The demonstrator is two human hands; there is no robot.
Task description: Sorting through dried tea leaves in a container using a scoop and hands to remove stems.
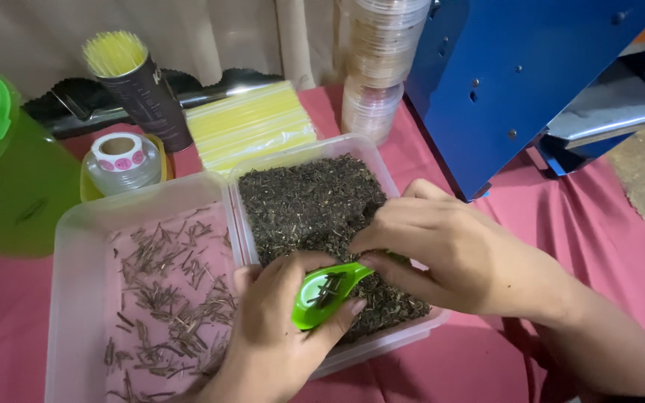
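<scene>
Low at centre frame, the left hand [278,328] grips a green scoop [322,292]; the right hand [442,254] pinches stems over the tea tub [382,168], best picked slowly.

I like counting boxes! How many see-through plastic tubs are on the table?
2: the left tub holds brown sticks, the right tub holds dark dried leaves, beside each other.
</scene>
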